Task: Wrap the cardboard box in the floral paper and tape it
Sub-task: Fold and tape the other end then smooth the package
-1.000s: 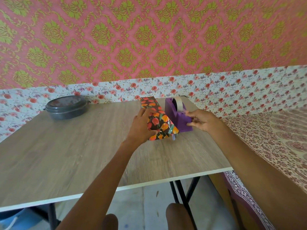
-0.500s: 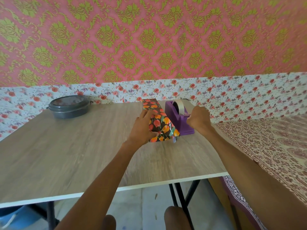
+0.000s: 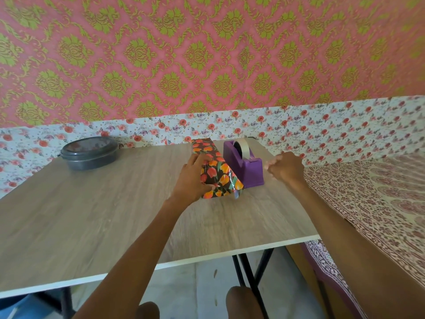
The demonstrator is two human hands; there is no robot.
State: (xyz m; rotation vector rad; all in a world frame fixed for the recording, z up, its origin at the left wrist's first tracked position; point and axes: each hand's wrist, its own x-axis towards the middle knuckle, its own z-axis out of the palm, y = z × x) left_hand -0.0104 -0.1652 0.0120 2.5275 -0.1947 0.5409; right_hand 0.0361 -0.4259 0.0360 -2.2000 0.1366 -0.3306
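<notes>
The box [image 3: 217,173], covered in dark paper with orange and red flowers, lies on the wooden table [image 3: 92,215], its long side running away from me. My left hand [image 3: 192,178] grips its near left side, thumb on the near end face. A small flap of paper [image 3: 236,194] sticks out at the near right corner. A purple tape dispenser [image 3: 249,173] with a roll of tape [image 3: 244,148] stands against the box's right side. My right hand [image 3: 285,168] hovers just right of the dispenser with fingertips pinched together; I cannot tell whether a clear tape strip is between them.
A round dark lidded container [image 3: 89,153] sits at the table's far left. A surface under patterned cloth [image 3: 368,203] adjoins the table on the right. The table's front edge is close to my knees [image 3: 241,300]. Wallpapered walls stand behind.
My right hand has left the dispenser's front end and moved to the right, fingers pinched. My left hand stays on the box.
</notes>
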